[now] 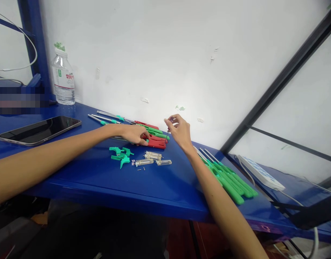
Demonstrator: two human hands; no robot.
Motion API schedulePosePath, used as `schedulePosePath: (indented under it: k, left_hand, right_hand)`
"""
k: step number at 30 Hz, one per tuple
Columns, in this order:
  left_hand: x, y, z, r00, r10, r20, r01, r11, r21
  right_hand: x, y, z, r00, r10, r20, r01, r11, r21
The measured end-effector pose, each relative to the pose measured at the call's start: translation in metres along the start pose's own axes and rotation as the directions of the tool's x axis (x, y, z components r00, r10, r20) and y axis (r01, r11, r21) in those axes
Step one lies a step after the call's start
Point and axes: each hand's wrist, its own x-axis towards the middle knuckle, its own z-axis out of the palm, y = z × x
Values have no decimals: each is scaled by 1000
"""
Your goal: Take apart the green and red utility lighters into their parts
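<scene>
My left hand (135,134) is closed on a red long-neck lighter handle (157,145) lying on the blue table. Between the fingers of my right hand (180,132) is a thin screwdriver (167,136), held nearly upright with its tip at the end of the red handle. Behind lie more red and green lighter handles (151,126), with metal tubes pointing left. In front of my left hand sit several loose green triggers (124,162). Clear fuel tanks (144,162) and tiny metal pins (139,169) lie to the right of them.
Several green lighters (230,178) lie together under my right forearm's outer side. A phone (41,129) and a water bottle (63,79) occupy the left. A white power strip (261,173) is at the right, beyond a dark slanted frame bar (278,81). A white wall backs the table (100,185).
</scene>
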Motion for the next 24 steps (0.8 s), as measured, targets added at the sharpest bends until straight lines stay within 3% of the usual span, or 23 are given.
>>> schedulePosePath:
  k: [9,24]
  left_hand:
    - [2,-4,2,1000,15,-5,-15,1000,13]
    - [7,-9,4,999,24,-24,-22,997,71]
  right_hand:
    - [1,0,-1,1000,6,-12,-6,1000,-30]
    - [2,10,5,994,49,95,-52,998,30]
